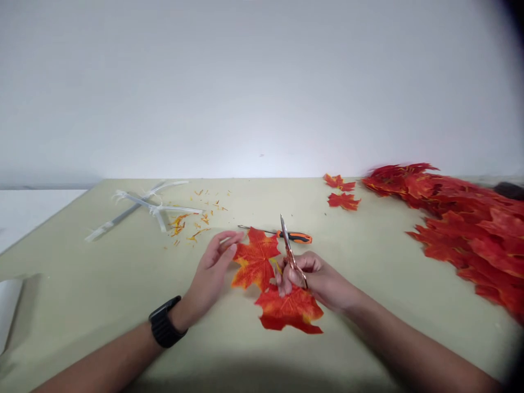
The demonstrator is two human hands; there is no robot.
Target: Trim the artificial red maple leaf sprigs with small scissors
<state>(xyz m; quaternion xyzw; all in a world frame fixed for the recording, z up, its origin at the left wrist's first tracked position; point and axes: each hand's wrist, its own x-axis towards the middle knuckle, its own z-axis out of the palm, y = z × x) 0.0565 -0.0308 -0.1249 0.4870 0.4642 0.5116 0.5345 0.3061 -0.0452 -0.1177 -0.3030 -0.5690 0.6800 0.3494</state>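
Note:
My left hand (216, 259), a black watch on its wrist, pinches the left edge of an orange-red artificial maple leaf (257, 256). In my right hand (317, 275) is a pair of scissors (289, 248), blades pointing up and away from me, apparently closed. The fingers of this hand also reach the right side of that leaf, near its yellow stem. A second maple leaf (290, 311) lies just below the right hand, partly covered by the fingers; whether they grip it I cannot tell. Behind the leaves rests a screwdriver (297, 237) with an orange-and-black handle.
A large heap of red maple leaves (483, 234) fills the table's right side. Two small leaves (343, 201) lie at the back. Yellow-orange scraps (178, 225) are scattered left of centre, beside crossed whitish strips (135, 204). A white object (9, 311) sits at the left edge.

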